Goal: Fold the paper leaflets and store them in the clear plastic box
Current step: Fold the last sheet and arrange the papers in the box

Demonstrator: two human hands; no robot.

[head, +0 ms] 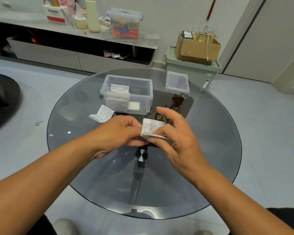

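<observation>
Several folded leaflets (117, 95) already stand packed in the left half of the open clear box (127, 96), at twelve o'clock on the round glass table (210, 150); its right half looks unfilled. One leaflet (151, 128) is mid-fold at table centre, pinched between the left hand (120, 131) and the right hand (175, 134), both gripping it above the glass. Another leaflet (101, 113) lies loosely folded at ten o'clock, just beside the box, not yet stored. Judged roughly past halfway. A lidded small box (177, 82) sits at one o'clock. Print on the leaflets is too small to read; a carton (55, 12) on the far shelf appears to read "Panasonic".
</observation>
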